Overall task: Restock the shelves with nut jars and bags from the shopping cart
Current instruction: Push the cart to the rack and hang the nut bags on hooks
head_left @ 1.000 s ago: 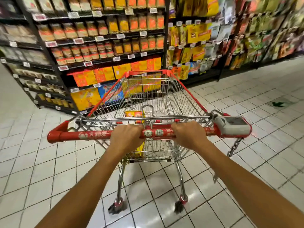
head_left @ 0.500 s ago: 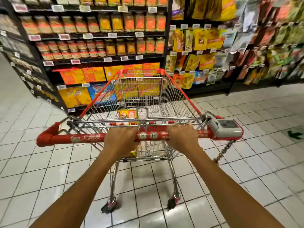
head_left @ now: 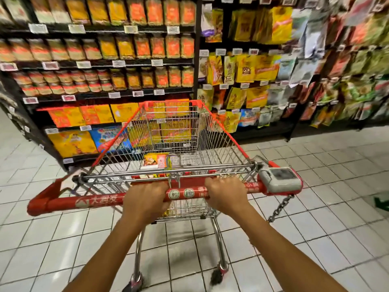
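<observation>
"On the red plastic handlebar (head_left: 84, 202), how do the fingers lie?"

"Curled right over it, both sets. The left hand (head_left: 145, 199) wraps the bar just left of its middle, with the fingers (head_left: 151, 187) folded over the top and their tips out of sight on the far side. The right hand (head_left: 226, 196) grips it just right of the middle in the same way, knuckles up. Two round green-and-white stickers on the bar show between the hands."

"And outward from there?"

"The bar belongs to a silver wire shopping cart with a red rim (head_left: 221, 144). A grey plastic coin-lock box (head_left: 280, 180) sits at the bar's right end, and a metal chain (head_left: 280, 207) hangs from it. Bare forearms run back from both hands to the bottom edge."

"Where is the stock?"

"Some yellow and red packets (head_left: 156, 162) lie at the near end of the basket, just beyond the left hand. The wires partly hide them, so I cannot tell how many there are."

"And the shelves?"

"The black metal shelves (head_left: 195, 60) stand just ahead of the cart's front. The left bay holds rows of clear jars with orange and yellow labels (head_left: 134, 79), and large yellow and orange boxes (head_left: 71, 142) fill its two lowest levels. Yellow hanging bags (head_left: 252, 68) fill the right bay, blurred toward the edge. The cart stands on a white tiled floor (head_left: 315, 228)."
</observation>
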